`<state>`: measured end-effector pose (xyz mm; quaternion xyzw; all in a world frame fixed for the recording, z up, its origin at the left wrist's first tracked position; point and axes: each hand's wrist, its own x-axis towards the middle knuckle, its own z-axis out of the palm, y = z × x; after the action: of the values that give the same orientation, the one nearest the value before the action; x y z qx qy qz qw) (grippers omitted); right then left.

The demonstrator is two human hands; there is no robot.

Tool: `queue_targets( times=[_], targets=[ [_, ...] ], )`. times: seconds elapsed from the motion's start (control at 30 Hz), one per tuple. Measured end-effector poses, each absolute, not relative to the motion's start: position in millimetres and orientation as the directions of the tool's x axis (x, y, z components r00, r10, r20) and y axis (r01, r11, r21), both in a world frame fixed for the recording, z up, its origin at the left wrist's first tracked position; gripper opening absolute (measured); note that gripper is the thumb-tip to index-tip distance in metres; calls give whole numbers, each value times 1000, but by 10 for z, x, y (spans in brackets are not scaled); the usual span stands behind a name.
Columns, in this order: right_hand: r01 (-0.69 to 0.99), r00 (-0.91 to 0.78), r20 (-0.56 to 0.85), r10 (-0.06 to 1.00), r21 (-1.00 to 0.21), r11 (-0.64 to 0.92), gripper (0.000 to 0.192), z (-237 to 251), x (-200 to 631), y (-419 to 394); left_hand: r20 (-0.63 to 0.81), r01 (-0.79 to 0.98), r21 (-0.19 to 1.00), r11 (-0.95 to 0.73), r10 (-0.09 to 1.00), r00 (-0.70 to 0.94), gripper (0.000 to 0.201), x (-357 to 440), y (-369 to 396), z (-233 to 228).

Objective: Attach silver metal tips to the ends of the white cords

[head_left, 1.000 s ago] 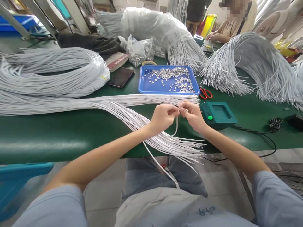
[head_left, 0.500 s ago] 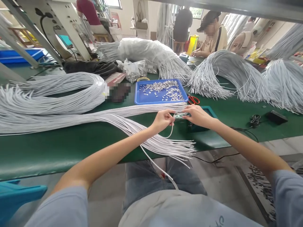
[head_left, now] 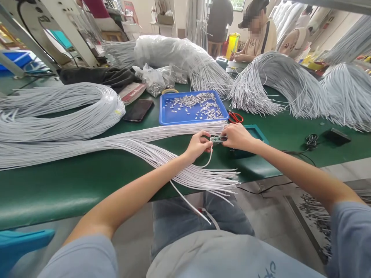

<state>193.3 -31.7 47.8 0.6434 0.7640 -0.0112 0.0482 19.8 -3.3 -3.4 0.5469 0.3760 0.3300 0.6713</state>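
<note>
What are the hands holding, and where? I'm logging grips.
Left hand pinches a white cord near its end; right hand holds that end at the teal device.

A bundle of cords (head_left: 162, 158) is laid across the table (head_left: 72, 181), its ends overhanging the front edge. Behind its right end a tray (head_left: 165, 116) is set, with clips (head_left: 199, 106) scattered in it. A phone (head_left: 138, 110) is placed left of the tray, scissors (head_left: 235, 117) right of it. Just before the scissors a box (head_left: 256, 133) is found, partly covered by the right hand (head_left: 237, 137); the left hand (head_left: 198, 146) is held just left of it, above the bundle. A coil of cords (head_left: 72, 112) is piled at the left. Bags (head_left: 156, 79) are heaped behind the tray.
</note>
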Motion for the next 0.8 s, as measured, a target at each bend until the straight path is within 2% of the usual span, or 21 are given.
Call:
queue_targets(
  times=[0.23,0.53,0.67,0.8],
  targets=[
    [983,-144,-113,983,96,155,24,506,1911,-302,-212,-1,970,242,848,485,16,219,-52,6],
    [980,-178,-126,976,68,187,18,494,1978,-282,-244,13,963,270,848,471,18,220,-15,-9],
    [963,-268,-108,957,-44,264,25,465,2096,-269,-217,-2,968,249,847,485,21,224,7,-57],
    [974,-163,6,987,-159,162,43,414,2161,-263,-207,2,971,239,839,503,22,223,28,-90]
  ],
)
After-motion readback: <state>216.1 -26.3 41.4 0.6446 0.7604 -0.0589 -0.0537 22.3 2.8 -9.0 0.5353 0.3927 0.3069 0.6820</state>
